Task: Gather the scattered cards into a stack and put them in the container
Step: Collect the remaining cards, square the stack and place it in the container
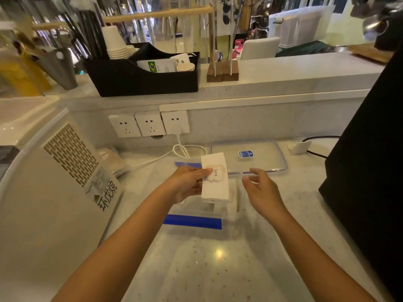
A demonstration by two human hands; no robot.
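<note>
My left hand (188, 183) grips a stack of white cards (214, 178) by its left edge; the top card shows a pale pink cloud and the word "love". The stack hangs just above a clear plastic container (231, 211) with blue clip handles (192, 221) on its near and far sides. My right hand (260, 190) hovers to the right of the stack, fingers apart, holding nothing, above the container's right rim. The container's clear lid (261, 159) lies flat behind it, with a small blue sticker.
A white appliance (54, 182) with a vent grille stands at the left. A black machine (370, 171) fills the right edge. Wall sockets (149, 124) and a white cable (181, 150) sit behind the container. A black organiser (141, 79) with paper cups rests on the raised ledge.
</note>
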